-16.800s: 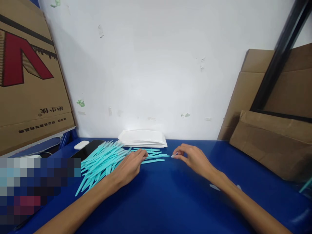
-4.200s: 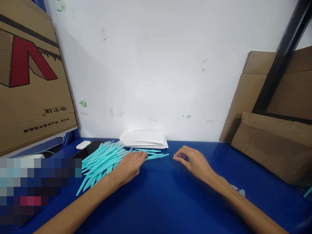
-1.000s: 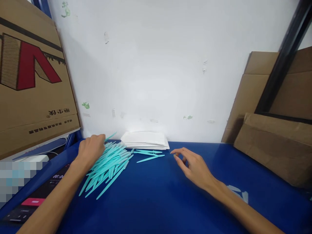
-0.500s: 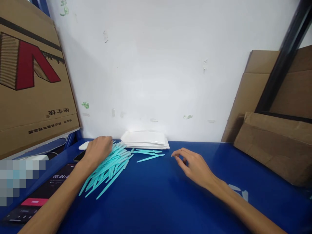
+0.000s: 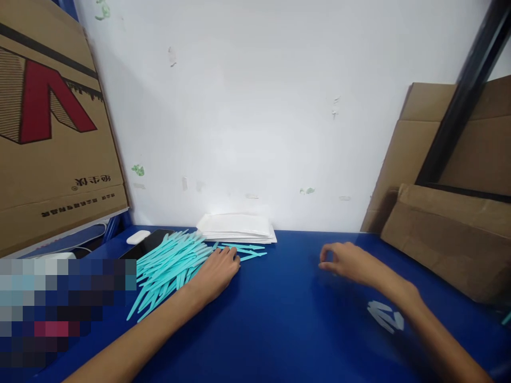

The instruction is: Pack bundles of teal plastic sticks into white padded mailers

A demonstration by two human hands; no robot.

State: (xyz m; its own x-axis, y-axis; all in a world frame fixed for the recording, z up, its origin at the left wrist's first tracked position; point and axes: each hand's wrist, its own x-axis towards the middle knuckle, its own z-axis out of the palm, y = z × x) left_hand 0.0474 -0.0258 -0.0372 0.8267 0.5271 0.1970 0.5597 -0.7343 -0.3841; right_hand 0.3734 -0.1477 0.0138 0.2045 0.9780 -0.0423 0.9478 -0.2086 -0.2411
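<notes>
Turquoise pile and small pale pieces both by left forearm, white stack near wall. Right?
Not quite: the small pale pieces lie beside the right forearm, per the head view. Turquoise pile by the left forearm and white stack near the wall: both correct.

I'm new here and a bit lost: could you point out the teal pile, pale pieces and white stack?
Teal pile (image 5: pixel 172 260), head view: middle of the heap.
Pale pieces (image 5: pixel 382 320), head view: on one long piece.
White stack (image 5: pixel 235 226), head view: top face.
</notes>
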